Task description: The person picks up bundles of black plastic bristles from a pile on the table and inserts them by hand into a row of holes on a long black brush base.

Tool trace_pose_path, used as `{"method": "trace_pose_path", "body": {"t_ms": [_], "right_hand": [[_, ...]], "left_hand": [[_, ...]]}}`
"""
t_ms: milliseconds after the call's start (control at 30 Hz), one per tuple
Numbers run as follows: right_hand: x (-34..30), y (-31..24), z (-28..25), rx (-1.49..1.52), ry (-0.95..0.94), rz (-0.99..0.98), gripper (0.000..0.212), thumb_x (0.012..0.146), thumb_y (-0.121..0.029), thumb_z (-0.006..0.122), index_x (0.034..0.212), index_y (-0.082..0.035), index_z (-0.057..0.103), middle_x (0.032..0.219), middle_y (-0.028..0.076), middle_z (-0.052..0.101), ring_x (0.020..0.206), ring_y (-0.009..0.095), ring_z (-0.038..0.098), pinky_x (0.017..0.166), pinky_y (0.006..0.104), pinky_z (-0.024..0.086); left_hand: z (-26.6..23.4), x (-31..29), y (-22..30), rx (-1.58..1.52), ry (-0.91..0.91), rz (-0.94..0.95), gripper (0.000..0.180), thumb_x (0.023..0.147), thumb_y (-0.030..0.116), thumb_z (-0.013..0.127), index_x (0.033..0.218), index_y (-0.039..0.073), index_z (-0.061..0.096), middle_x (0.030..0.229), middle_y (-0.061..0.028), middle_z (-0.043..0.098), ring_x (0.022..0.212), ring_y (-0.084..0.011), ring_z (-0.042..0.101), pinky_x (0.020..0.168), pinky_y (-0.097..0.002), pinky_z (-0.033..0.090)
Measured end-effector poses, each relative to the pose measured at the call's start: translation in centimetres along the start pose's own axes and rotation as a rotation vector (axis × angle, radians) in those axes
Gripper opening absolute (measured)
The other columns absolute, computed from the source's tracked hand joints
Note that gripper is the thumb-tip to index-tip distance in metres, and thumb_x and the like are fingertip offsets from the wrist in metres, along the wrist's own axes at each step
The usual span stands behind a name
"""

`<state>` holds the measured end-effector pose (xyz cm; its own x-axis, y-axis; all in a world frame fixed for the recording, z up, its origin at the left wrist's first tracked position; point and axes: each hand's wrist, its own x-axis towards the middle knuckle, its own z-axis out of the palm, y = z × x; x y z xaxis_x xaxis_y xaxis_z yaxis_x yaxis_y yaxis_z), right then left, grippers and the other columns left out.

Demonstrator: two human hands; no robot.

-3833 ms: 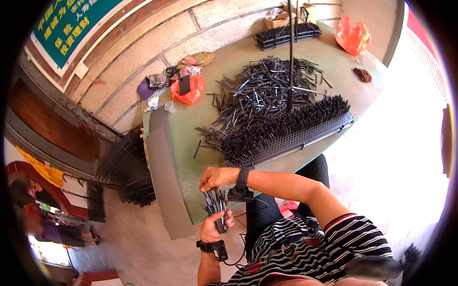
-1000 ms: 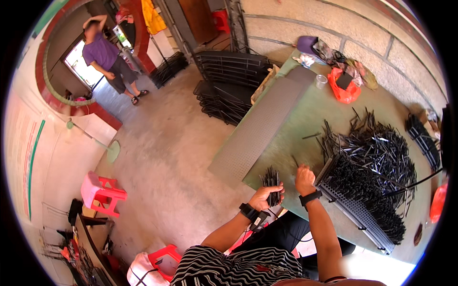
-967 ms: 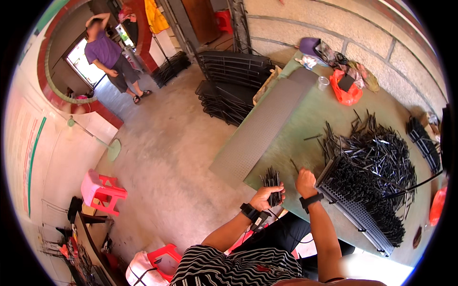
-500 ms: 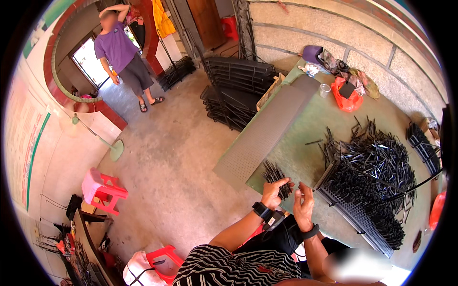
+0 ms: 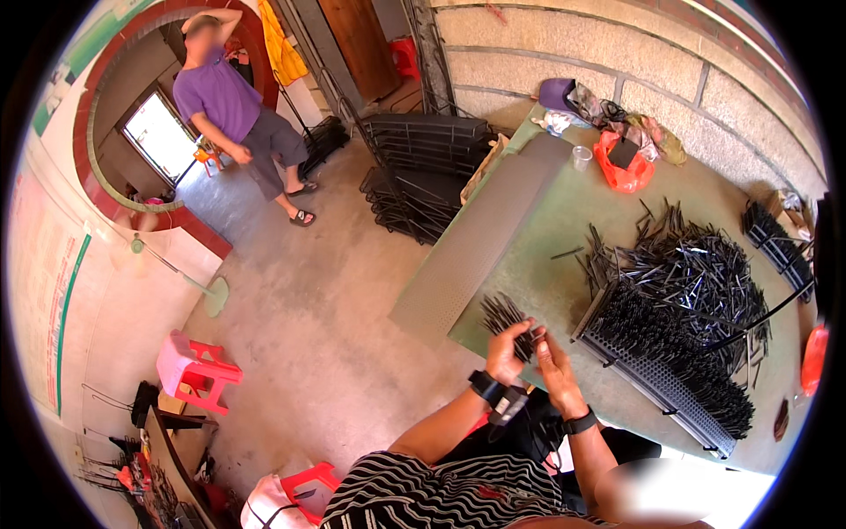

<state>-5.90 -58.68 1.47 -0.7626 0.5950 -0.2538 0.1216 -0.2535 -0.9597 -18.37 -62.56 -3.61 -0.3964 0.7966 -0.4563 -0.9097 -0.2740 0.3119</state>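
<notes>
My left hand [image 5: 504,357] is closed around a bundle of thin black sticks [image 5: 500,312], whose ends fan out over the near corner of the green table [image 5: 577,198]. Against the near side of that bundle rests my right hand [image 5: 558,374], its fingers stretched out and touching or almost touching the stick ends. Just right of it stands a long perforated tray [image 5: 656,381], packed with upright black sticks [image 5: 683,353]. Behind the tray a loose heap of similar sticks [image 5: 705,257] spreads over the table.
A grey perforated sheet [image 5: 480,234] lies along the table's left edge. A clear cup [image 5: 582,158] and a red plastic bag [image 5: 624,173] sit at the back. Black metal racks [image 5: 423,141] are stacked beyond. A person in purple [image 5: 220,99] stands at far left, near a pink-red stool [image 5: 201,368].
My right hand has come up against the bundle in my left hand. The person in purple has stepped closer and lowered one arm. The view has shifted slightly.
</notes>
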Motion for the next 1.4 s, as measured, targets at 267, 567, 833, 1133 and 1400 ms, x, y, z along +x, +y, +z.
{"method": "trace_pose_path", "body": {"t_ms": [267, 567, 833, 1133, 1400], "right_hand": [[-8.7, -6.4, -10.6, -0.852, 0.818, -0.54, 0.055, 0.079, -0.006, 0.058, 0.13, 0.0, 0.039, 0.133, 0.022, 0.037, 0.123, 0.037, 0.037, 0.101, 0.0398, 0.03], [-29.9, 11.2, -34.7, -0.809, 1.631, 0.06, 0.057, 0.085, -0.025, 0.057, 0.133, -0.005, 0.035, 0.134, 0.02, 0.038, 0.124, 0.036, 0.032, 0.103, 0.0459, 0.024], [-31.9, 16.4, -37.5, -0.212, 1.65, 0.238, 0.075, 0.084, -0.058, 0.044, 0.137, -0.007, 0.026, 0.133, 0.022, 0.035, 0.122, 0.031, 0.036, 0.098, 0.0413, 0.032], [-34.2, 18.2, -42.1, -0.127, 1.502, 0.124, 0.08, 0.082, -0.057, 0.05, 0.139, -0.01, 0.019, 0.131, 0.011, 0.038, 0.121, 0.028, 0.039, 0.085, 0.0438, 0.043], [-34.4, 16.4, -43.7, -0.074, 1.415, 0.203, 0.06, 0.084, -0.049, 0.052, 0.124, -0.007, 0.034, 0.118, 0.011, 0.047, 0.112, 0.025, 0.047, 0.08, 0.04, 0.044]], "left_hand": [[0.1, 1.3, 2.6, 0.297, -0.057, -0.171, 0.022, 0.08, 0.01, 0.061, 0.1, 0.004, 0.055, 0.083, -0.0077, 0.061, 0.059, -0.0177, 0.057, 0.051, -0.0297, 0.047], [1.2, 3.8, -1.1, 0.472, -0.015, -0.281, 0.026, 0.08, 0.006, 0.057, 0.106, 0.005, 0.053, 0.099, -0.0097, 0.062, 0.058, -0.0206, 0.058, 0.049, -0.0304, 0.047], [2.6, 5.8, -5.6, 0.561, -0.018, -0.236, 0.024, 0.079, 0.005, 0.059, 0.103, 0.004, 0.057, 0.098, -0.0072, 0.063, 0.06, -0.0201, 0.06, 0.046, -0.0303, 0.048], [3.2, 5.6, -6.8, 0.657, 0.03, -0.232, 0.017, 0.074, 0.0, 0.064, 0.089, 0.001, 0.056, 0.071, -0.0079, 0.057, 0.051, -0.0217, 0.058, 0.042, -0.0314, 0.047], [3.6, 2.9, -8.3, 0.654, 0.053, -0.038, 0.016, 0.072, -0.002, 0.063, 0.086, 0.0, 0.055, 0.07, -0.0087, 0.057, 0.046, -0.0227, 0.057, 0.039, -0.0322, 0.046]]}}
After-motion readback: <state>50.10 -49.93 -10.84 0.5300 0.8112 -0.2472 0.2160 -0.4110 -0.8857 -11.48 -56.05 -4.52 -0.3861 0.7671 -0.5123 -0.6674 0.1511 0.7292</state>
